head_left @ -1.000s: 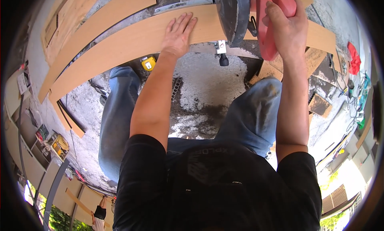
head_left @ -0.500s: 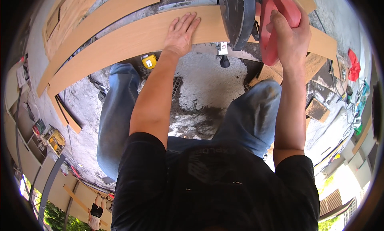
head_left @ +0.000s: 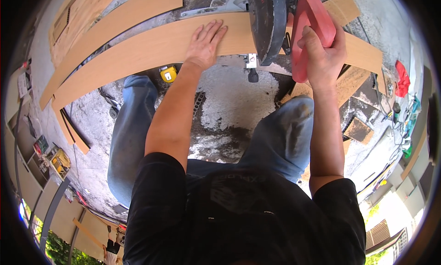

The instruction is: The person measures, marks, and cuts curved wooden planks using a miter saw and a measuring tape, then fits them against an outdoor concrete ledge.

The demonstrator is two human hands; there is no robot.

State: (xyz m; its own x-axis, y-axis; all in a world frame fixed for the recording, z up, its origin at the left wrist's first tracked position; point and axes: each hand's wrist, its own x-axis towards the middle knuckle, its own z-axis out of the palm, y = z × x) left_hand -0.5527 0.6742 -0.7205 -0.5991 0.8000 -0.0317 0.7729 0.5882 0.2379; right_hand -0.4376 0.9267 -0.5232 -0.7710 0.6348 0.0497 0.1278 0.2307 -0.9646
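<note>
My left hand (head_left: 206, 43) lies flat on a long light-brown wooden board (head_left: 151, 43), with its fingers stretched toward the far side. The board runs under a miter saw (head_left: 268, 26), whose dark blade guard stands over it to the right of that hand. My right hand (head_left: 321, 51) is wrapped round the saw's red handle (head_left: 317, 19). The guard hides the blade, so I cannot tell whether it touches the wood. At the saw's near side, a clamp with a black knob (head_left: 253, 76) sticks out below the board's edge.
A second long board (head_left: 115, 22) lies beyond the first. A yellow tape measure (head_left: 168, 74) rests on the floor near my left knee. Wood offcuts (head_left: 359, 129) lie to the right, with a red cloth or bag (head_left: 402, 78) and cables farther out.
The whole view has shifted slightly. The saw handle and my right hand appear a little lower and farther left; my left hand stays flat on the board.
</note>
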